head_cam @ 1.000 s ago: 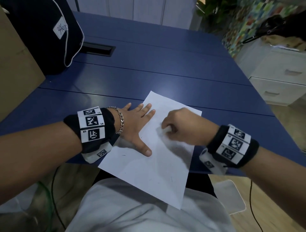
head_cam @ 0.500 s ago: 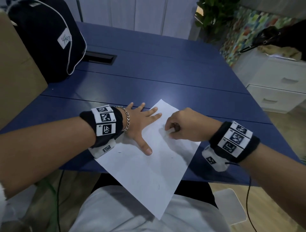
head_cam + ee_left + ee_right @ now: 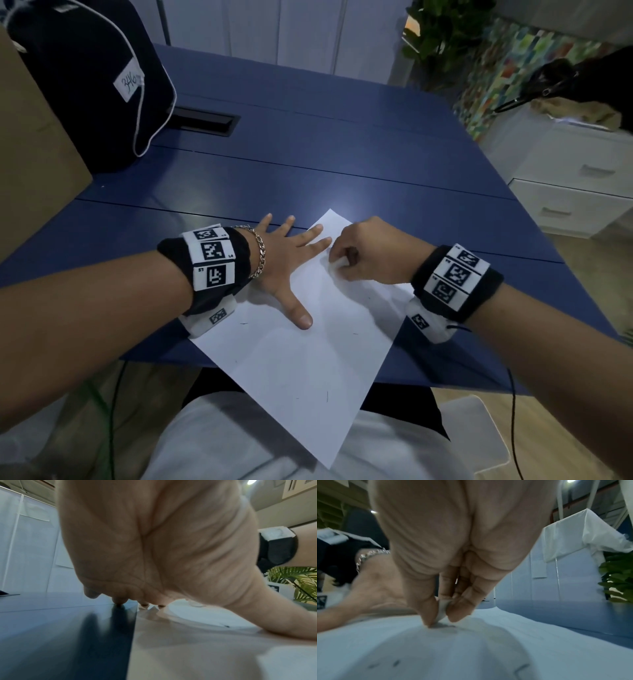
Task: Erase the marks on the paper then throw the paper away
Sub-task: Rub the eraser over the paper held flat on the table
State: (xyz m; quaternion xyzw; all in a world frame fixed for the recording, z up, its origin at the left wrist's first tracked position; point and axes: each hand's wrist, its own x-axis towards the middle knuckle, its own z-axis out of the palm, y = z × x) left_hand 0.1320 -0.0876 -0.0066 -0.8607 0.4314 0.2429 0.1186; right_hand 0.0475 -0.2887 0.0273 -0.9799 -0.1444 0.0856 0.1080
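A white sheet of paper (image 3: 308, 359) lies skewed on the blue table (image 3: 342, 154), its near corner hanging past the front edge over my lap. A few short dark marks (image 3: 327, 395) show on it. My left hand (image 3: 291, 253) lies flat with fingers spread, pressing the sheet's left side, thumb on the paper. My right hand (image 3: 337, 262) pinches a small white eraser (image 3: 442, 609) between thumb and fingertips, its tip against the paper (image 3: 471, 649) near the far corner. In the left wrist view the left hand's fingertips (image 3: 118, 601) touch table and paper (image 3: 205, 649).
A dark bag (image 3: 85, 85) with a white label stands at the table's far left beside a cardboard box (image 3: 30, 164). A black cable slot (image 3: 202, 123) is set in the tabletop. White drawers (image 3: 575, 185) and a plant (image 3: 442, 37) stand to the right.
The sheet has turned further, its far corner now pointing away from me. The right hand with the eraser has shifted left toward the left hand's fingertips; the left hand stays pressed flat.
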